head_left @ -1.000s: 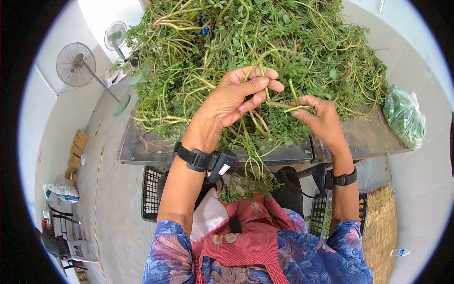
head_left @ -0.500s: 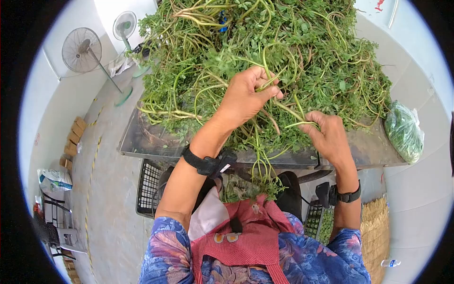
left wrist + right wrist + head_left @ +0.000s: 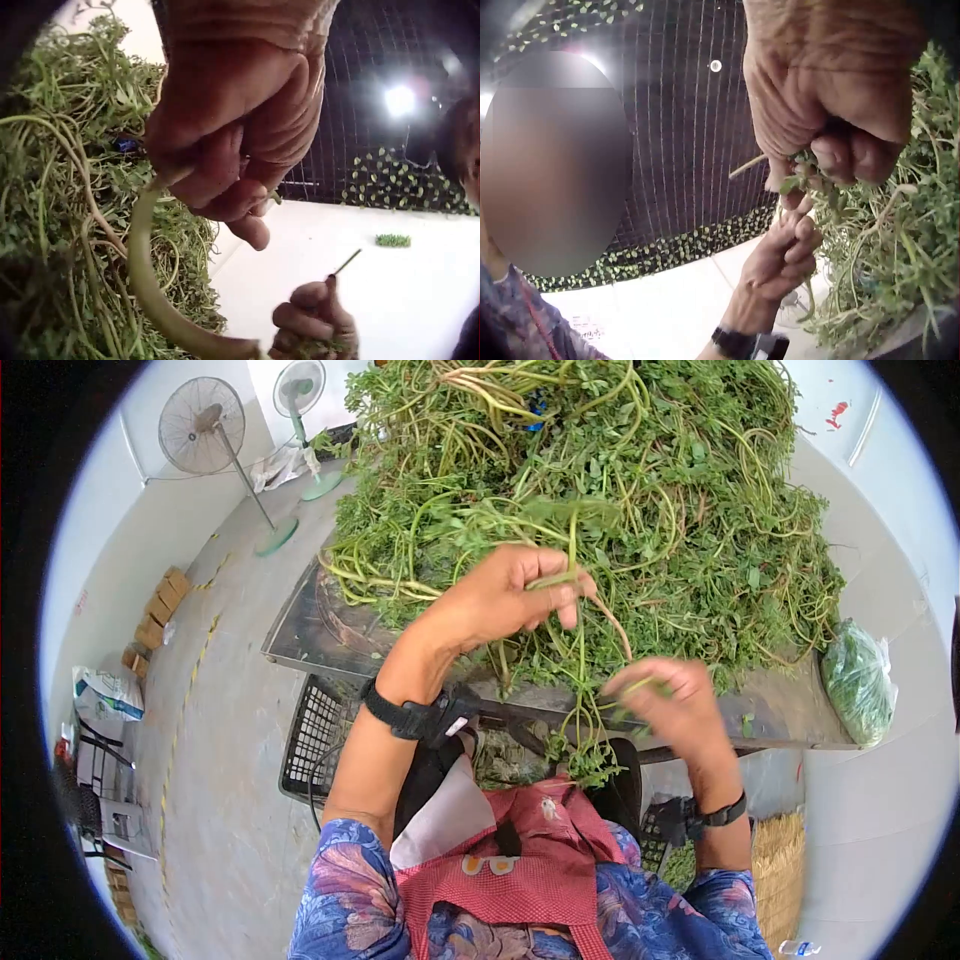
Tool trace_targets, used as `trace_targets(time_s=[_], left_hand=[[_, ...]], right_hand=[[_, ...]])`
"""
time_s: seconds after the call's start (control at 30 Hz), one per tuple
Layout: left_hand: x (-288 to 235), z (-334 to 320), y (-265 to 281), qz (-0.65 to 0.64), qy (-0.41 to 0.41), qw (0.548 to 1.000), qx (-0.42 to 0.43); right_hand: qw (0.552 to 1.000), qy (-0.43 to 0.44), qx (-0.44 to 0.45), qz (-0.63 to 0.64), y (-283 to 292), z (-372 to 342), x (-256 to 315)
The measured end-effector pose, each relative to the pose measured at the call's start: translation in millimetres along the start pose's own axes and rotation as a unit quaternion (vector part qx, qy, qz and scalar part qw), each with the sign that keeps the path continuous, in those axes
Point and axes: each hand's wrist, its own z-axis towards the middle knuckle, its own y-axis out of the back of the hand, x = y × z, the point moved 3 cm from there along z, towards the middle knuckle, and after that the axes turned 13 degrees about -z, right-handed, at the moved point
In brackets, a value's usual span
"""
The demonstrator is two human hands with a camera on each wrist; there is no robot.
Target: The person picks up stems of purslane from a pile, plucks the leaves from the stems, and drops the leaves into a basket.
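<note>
Over the front of a big heap of leafy green stems [image 3: 600,490], my left hand [image 3: 525,592] pinches a plant stem between thumb and fingers. In the left wrist view this stem [image 3: 142,255] is thick, bends downward and has a pale lower end. My right hand [image 3: 675,705], blurred in the head view, is lower and to the right, its fingers curled round a small leafy sprig [image 3: 810,176]. A thin cut end of the sprig [image 3: 346,262] sticks out past the right fingers. Loose stems [image 3: 585,730] hang over the table's front edge between the hands.
The heap covers most of the dark table [image 3: 300,630]. A clear bag of greens [image 3: 858,685] is at its right corner. Below stands a black crate [image 3: 315,735]. Two fans [image 3: 203,428] and several brown blocks [image 3: 160,610] are on the floor at left.
My right hand has moved down and away from the left hand, taking the leafy sprig with it. The left hand keeps its pinch on the stem. The head view has shifted slightly.
</note>
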Motion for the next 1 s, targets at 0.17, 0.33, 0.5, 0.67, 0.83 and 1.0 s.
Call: trace_targets(time_s=[0.17,0.33,0.5,0.67,0.83,1.0], left_hand=[[1.7,-22.2,-4.3,-0.132,0.084,0.982,0.108],[21.5,-22.2,-5.5,-0.027,0.109,0.981,0.16],[33.5,-19.5,13.6,-0.153,0.034,0.988,0.001],[38.4,-19.9,18.1,-0.241,0.037,0.966,-0.081],[45.5,-18.9,20.9,-0.377,-0.001,0.915,-0.14],[52.2,-28.2,24.4,-0.387,0.042,0.915,-0.106]], right_hand=[[0.97,-0.049,-0.068,0.23,3.4,37.0,-4.8],[0.958,-0.022,-0.072,0.277,-27.2,65.8,-1.7],[0.973,0.057,-0.122,0.189,-35.7,77.3,2.9],[0.971,-0.032,-0.137,0.193,-50.0,80.8,-24.2],[0.959,-0.066,-0.175,0.215,-57.2,81.3,-21.4],[0.885,-0.069,-0.372,0.273,-4.5,85.8,-22.3]])
